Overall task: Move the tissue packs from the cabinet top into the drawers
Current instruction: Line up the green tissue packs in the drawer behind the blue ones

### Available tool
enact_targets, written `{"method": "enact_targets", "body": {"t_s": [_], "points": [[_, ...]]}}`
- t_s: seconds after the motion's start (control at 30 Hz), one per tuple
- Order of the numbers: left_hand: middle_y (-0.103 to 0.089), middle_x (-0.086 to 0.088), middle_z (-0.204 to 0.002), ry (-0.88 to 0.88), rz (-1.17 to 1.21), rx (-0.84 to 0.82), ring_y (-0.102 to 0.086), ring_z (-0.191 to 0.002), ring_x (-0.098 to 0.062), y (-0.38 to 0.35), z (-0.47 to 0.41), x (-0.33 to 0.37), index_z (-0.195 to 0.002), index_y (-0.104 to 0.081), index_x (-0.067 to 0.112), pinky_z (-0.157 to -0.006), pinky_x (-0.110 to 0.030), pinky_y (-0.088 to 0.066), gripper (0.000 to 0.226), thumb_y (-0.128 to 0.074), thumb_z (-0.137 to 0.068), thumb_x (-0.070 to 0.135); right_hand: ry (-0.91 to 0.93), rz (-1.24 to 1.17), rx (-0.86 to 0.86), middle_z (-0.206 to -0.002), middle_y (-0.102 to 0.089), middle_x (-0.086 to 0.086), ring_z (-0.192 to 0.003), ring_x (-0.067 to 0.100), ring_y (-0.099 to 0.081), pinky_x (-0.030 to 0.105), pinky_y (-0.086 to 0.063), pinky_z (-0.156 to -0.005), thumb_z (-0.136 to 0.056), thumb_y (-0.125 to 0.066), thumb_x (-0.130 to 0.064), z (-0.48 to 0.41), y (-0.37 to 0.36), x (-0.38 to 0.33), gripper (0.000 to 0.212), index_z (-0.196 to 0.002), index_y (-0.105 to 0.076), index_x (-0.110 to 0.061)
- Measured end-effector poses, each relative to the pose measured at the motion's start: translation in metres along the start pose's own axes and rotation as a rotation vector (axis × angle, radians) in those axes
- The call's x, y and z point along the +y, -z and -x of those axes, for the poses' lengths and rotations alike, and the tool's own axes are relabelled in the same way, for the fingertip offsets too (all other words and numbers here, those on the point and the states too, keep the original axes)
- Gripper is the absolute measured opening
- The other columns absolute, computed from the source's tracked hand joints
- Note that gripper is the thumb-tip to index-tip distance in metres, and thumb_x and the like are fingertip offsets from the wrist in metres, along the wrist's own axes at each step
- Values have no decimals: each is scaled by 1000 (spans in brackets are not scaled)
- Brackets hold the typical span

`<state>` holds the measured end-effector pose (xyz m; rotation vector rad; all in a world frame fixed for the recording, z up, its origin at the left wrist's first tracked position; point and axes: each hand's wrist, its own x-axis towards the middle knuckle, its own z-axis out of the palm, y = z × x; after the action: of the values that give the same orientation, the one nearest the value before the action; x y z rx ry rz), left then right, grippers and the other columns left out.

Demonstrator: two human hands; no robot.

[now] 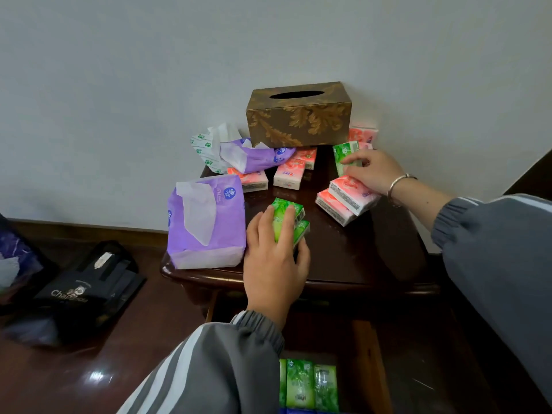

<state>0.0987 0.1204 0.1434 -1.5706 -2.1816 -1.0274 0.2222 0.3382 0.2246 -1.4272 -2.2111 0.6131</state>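
A home room; dark wooden cabinet (343,258) against a plain wall (119,85); ornate tissue box (298,115); polished wood floor (104,369).

Pink and green tissue packs (352,195) atop cabinet (343,258)

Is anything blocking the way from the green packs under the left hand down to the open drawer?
Nothing visible does. The left hand rests on the green packs near the cabinet top's front edge, and the open drawer lies right below, with green packs already inside.
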Motion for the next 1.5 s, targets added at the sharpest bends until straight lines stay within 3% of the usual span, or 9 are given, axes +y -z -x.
{"method": "enact_targets", "body": {"t_s": [0.17,0.27,0.47,0.77,0.97,1.1,1.23,1.4,1.5], "points": [[-51,-17,-132,-3,3,14,-46,-119,-37,-1,0,0,-132,-53,16,-85,-44,-52,54,-65,-80,26,-70,-351,274,-118,-57,8,-103,23,-57,24,-47,-65,-82,-66,-19,16,5,2,22,-94,-49,-23],[-50,-17,-132,-13,-4,28,-46,-119,-36,-2,1,0,-132,-52,16,-86,-44,-51,55,-65,-80,26,-99,-540,341,-118,-56,10,-103,25,-62,36,-56,-77,-85,-62,-14,24,15,0,24,-97,-43,-24],[-49,-16,-132,-25,-5,56,-45,-119,-36,-4,2,-1,-133,-50,16,-89,-43,-49,56,-64,-80,26,-109,-808,297,-105,-63,4,-85,12,-69,19,-52,-60,-85,-63,-15,62,33,-1,35,-103,-37,-32],[-49,-17,-131,-52,65,18,-45,-122,-36,0,-1,-3,-135,-50,13,-104,-39,-35,54,-63,-84,23,-273,-1098,197,-110,-63,1,-90,15,-67,27,-52,-66,-85,-63,-6,125,39,22,45,-121,-44,-26],[-48,-13,-132,7,397,26,-44,-123,-24,33,22,6,-134,-50,12,-108,-33,-34,56,-69,-83,17,-281,-1233,86,-107,-69,0,-91,17,-69,28,-53,-70,-86,-62,-8,201,43,21,38,-119,-51,-23],[-47,4,-133,-52,495,-43,-43,-124,-8,59,85,1,-135,-46,26,-107,-19,-30,55,-63,-84,33,-298,-1198,-1,-98,-72,-5,-86,10,-68,23,-54,-69,-84,-62,-9,262,23,27,35,-115,-55,-24],[-46,15,-126,-1,463,-294,-43,-120,-3,59,156,-14,-133,-45,37,-102,-14,-31,54,-63,-83,40,-447,-1057,-132,-100,-71,-3,-88,13,-68,27,-51,-73,-84,-65,-9,302,-22,44,41,-121,-53,-21],[-51,7,-113,255,407,-519,-52,-104,-13,28,192,-15,-129,-52,30,-91,-33,-46,50,-70,-82,35,-623,-742,-261,-97,-61,-4,-77,11,-67,20,-50,-61,-80,-70,-11,320,-81,68,55,-128,-45,-19],[-52,2,-113,385,395,-499,-52,-102,-16,13,189,-10,-130,-52,25,-85,-26,-42,50,-69,-83,33,-559,-452,-312,-94,-56,-9,-86,11,-59,20,-45,-64,-79,-71,-21,319,-111,76,60,-131,-42,-24]]}}
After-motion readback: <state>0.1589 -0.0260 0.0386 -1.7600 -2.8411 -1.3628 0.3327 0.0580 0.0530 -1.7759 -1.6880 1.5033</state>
